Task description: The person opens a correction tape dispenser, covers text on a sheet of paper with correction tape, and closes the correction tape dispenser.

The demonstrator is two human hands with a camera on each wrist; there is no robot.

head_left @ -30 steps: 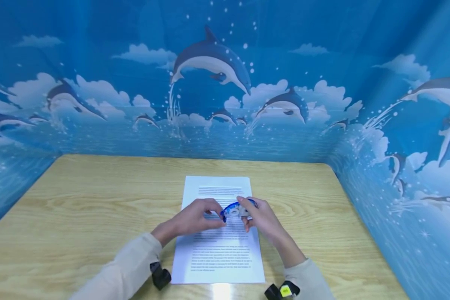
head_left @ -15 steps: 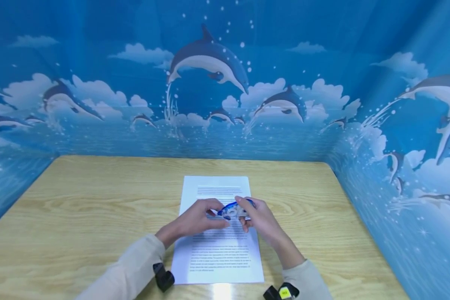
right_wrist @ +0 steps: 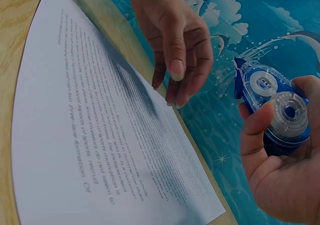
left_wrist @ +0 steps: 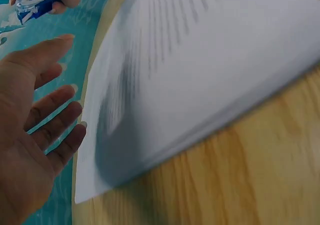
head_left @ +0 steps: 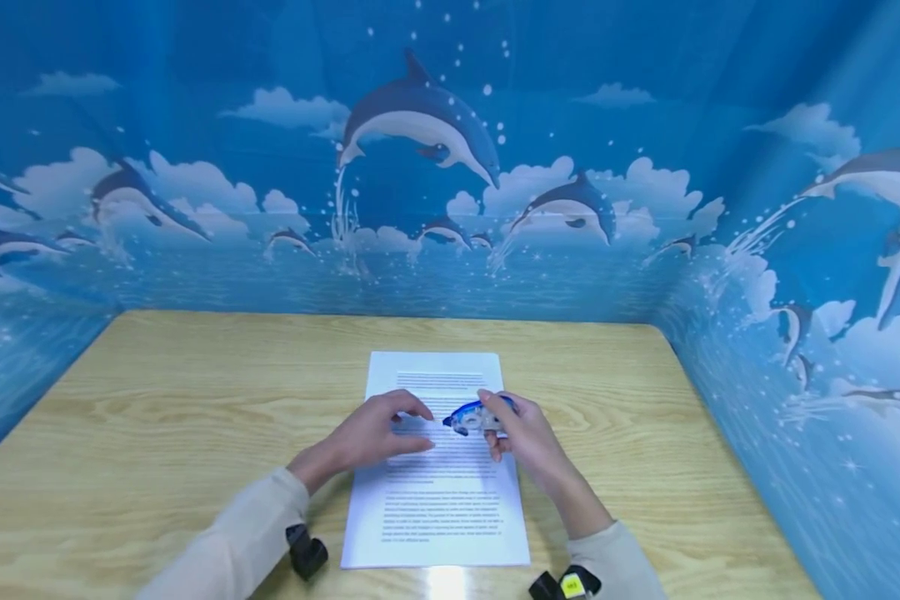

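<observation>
A blue and clear correction tape dispenser [right_wrist: 275, 102] is pinched between the thumb and fingers of my right hand [head_left: 523, 429], above the printed paper [head_left: 442, 517]. Its two round reels show in the right wrist view, and its pointed blue tip faces left toward my other hand. My left hand [head_left: 375, 429] is apart from the dispenser, a small gap left of the tip, its fingers relaxed and spread with nothing in them. In the left wrist view the palm and several fingertips [left_wrist: 80, 107] are seen beside the sheet, with the dispenser beyond them.
The paper lies on a light wood-grain table [head_left: 217, 375], long side running away from me. Blue curtains with printed dolphins [head_left: 420, 117] stand behind the table and along its sides. A black wrist camera [head_left: 306, 552] sits on the left sleeve.
My left hand was at the dispenser's tip; it has drawn back to the left and let go, its fingers now clear of it. The right hand holds the dispenser in nearly the same place.
</observation>
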